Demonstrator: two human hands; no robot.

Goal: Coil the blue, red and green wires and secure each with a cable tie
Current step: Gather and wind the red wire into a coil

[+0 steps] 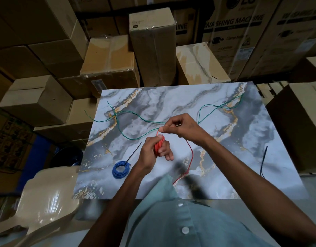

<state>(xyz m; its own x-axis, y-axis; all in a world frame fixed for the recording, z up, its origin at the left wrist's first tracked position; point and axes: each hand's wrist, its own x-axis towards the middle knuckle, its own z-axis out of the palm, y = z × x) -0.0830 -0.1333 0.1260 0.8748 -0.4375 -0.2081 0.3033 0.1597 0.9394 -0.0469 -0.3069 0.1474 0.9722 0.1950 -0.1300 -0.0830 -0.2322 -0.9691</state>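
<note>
head view, red wire (159,145) coiled in left grip (153,152)

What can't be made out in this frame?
- Red wire: its tail passes behind the shirt at the table edge.
- Red coil: turn count hidden in the left hand.
- Right hand: its grip point is hidden by the fingers.
- Dark strip, right: too thin to identify.

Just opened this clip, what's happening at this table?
A person is coiling the red wire: the left hand holds the loops while the right hand pinches the free strand. The blue coil lies tied with a cable tie on the marble table. The green wire lies loose, uncoiled.
</note>
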